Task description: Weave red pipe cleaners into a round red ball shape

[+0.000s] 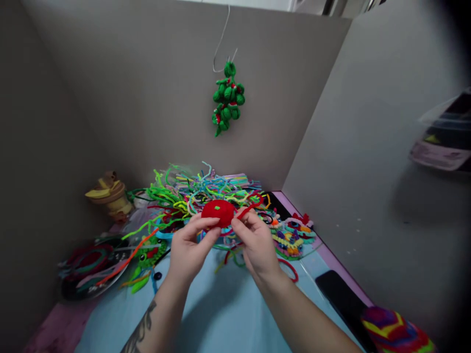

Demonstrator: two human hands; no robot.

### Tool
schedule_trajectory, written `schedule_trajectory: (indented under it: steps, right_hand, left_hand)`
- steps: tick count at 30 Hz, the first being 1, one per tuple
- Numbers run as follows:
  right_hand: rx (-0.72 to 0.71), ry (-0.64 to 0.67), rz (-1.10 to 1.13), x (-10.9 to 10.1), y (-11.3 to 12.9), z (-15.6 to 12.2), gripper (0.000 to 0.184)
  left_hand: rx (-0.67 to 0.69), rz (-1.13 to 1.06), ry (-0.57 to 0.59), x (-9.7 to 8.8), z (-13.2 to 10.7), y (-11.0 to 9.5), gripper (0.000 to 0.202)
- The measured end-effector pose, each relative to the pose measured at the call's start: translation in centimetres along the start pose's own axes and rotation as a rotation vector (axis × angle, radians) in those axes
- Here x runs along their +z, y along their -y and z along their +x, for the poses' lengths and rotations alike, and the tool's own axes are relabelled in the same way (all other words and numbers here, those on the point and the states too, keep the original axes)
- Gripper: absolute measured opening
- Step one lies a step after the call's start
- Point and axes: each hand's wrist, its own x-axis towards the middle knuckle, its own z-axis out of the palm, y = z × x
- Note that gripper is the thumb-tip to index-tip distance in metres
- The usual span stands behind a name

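Observation:
Between my two hands is a round red fuzzy piece (220, 212) with a small light green spot near its top. My left hand (191, 245) grips its left and lower edge between thumb and fingers. On the other side, my right hand (255, 240) pinches a red pipe cleaner (252, 206) close to the piece's right edge; its free end loops up and to the right. Both hands are raised over the front of a tangled heap of coloured pipe cleaners (206, 184).
A dark bowl (91, 289) of pipe cleaners stands at left, near a tan pot (110, 196). Colourful fuzzy figures (294, 235) lie at right, beyond a black phone-like slab (342, 304). A green bundle (228, 98) hangs from a wire on the grey wall. Blue covering (209, 314) spreads below.

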Motion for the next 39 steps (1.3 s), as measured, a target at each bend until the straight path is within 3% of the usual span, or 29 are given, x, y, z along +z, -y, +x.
schedule_trajectory:
  steps: [3, 8, 14, 17, 20, 26, 29, 31, 35, 39]
  right_hand:
    - [-0.002, 0.007, 0.034, -0.1, 0.4, 0.2, 0.020]
    - [0.036, 0.002, 0.038, -0.6, 1.0, 0.7, 0.014]
    - [0.033, -0.043, 0.086, -1.8, 1.2, 2.1, 0.012]
    - [-0.006, 0.005, 0.043, -2.4, 1.2, 2.8, 0.016]
    - [0.056, 0.065, 0.008, -2.7, 1.2, 3.1, 0.021]
    - [0.099, 0.071, 0.023, -2.5, 1.0, 2.8, 0.025]
    - [0.062, 0.015, 0.037, -2.4, 0.5, 2.9, 0.023]
    - [0.024, -0.047, 0.041, -2.5, 0.2, 3.1, 0.021]
    - [-0.062, -0.145, 0.030, -2.4, -0.2, 3.2, 0.015]
    - [-0.066, -0.150, 0.054, -1.7, -0.4, 2.5, 0.014]
  left_hand:
    - [-0.077, -0.043, 0.062, -0.2, 0.2, 0.4, 0.017]
    - [-0.140, -0.062, 0.032, -0.3, 0.3, 0.6, 0.018]
    - [-0.100, -0.083, 0.118, -0.3, 0.5, 0.2, 0.012]
    - [-0.093, -0.106, 0.137, -0.2, 0.3, -0.1, 0.011]
    - [-0.084, -0.118, 0.142, -0.1, 0.2, -0.2, 0.010]
    - [-0.044, -0.074, 0.181, -0.5, 0.3, 0.5, 0.011]
    - [-0.052, 0.018, 0.146, -0.8, 0.6, 0.7, 0.027]
    - [-0.035, 0.126, 0.050, -0.8, 0.7, 0.6, 0.037]
    - [0.077, 0.361, -0.190, -0.3, 0.0, -0.5, 0.025]
    - [0.111, 0.351, -0.019, 1.1, -1.0, -1.4, 0.026]
